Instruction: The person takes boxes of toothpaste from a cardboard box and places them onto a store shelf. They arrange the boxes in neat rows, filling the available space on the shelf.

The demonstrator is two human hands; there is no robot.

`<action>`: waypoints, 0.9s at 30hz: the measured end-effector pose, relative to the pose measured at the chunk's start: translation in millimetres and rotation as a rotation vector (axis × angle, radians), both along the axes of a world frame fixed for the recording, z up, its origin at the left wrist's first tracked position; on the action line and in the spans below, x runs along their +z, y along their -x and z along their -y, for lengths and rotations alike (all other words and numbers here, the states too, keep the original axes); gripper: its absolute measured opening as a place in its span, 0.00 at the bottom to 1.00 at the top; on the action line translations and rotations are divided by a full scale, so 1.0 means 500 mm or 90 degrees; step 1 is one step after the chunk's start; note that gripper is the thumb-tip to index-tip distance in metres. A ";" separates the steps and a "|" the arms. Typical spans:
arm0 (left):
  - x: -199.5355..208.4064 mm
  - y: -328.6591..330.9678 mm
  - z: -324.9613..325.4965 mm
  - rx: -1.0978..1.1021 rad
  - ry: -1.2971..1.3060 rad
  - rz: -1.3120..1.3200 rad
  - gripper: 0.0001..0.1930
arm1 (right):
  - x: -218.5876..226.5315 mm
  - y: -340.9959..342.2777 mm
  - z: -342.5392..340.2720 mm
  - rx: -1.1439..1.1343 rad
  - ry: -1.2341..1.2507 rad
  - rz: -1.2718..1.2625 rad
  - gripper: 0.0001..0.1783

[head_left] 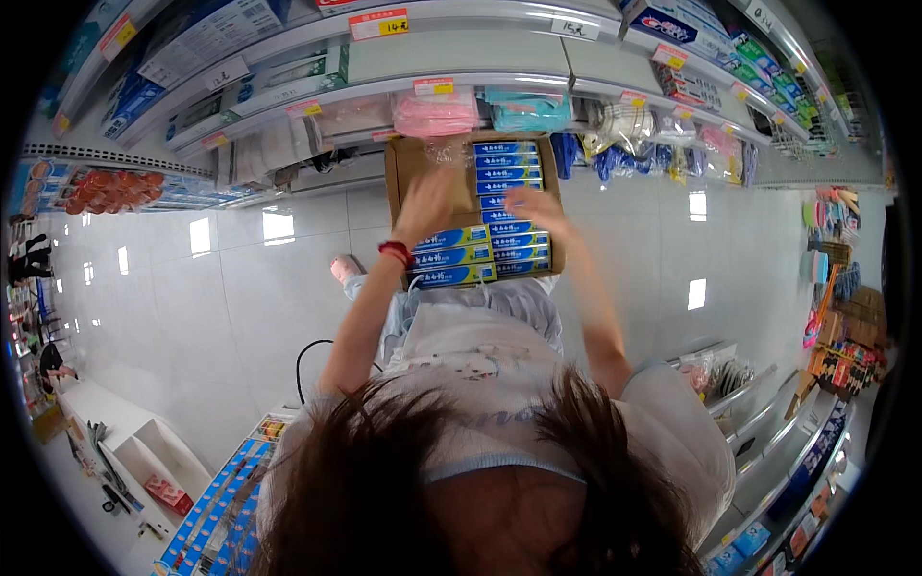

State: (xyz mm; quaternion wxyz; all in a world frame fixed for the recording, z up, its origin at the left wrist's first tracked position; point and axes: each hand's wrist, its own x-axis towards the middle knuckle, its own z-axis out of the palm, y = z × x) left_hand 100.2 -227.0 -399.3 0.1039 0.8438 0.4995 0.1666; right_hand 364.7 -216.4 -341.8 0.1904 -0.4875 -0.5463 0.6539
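An open cardboard box [392, 182] stands before my knees, filled partly with slim blue-and-white toothpaste cartons [509, 175]. One column of cartons runs down its right side, and several wider-showing ones [449, 257] lie at the near left. Over the bare cardboard at the far left of the box is my left hand [429, 204], with a red band at the wrist. Motion smears its fingers, and a clear, shiny plastic-like patch lies just beyond them. My right hand [540, 209] reaches over the right column, its blurred fingertips at the cartons; whether it grips one is unclear.
Right behind the box, a shelf [451, 67] carries price tags and more cartons, with pink packs [435, 113] and teal packs [530, 111] on the level below. A white tiled floor [279, 259] spreads on both sides. A blue-sided display [216, 499] stands near left, racks [759, 422] near right.
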 end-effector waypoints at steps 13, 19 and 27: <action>-0.209 0.053 0.203 0.177 0.620 -0.053 0.16 | -0.361 -0.040 0.235 -0.146 0.317 0.257 0.11; -0.245 0.089 0.233 0.088 0.738 -0.024 0.16 | -0.397 -0.027 0.209 -0.097 0.293 0.292 0.18; -0.325 0.142 0.324 0.163 0.655 0.039 0.13 | -0.421 0.030 0.167 -0.086 0.195 0.374 0.29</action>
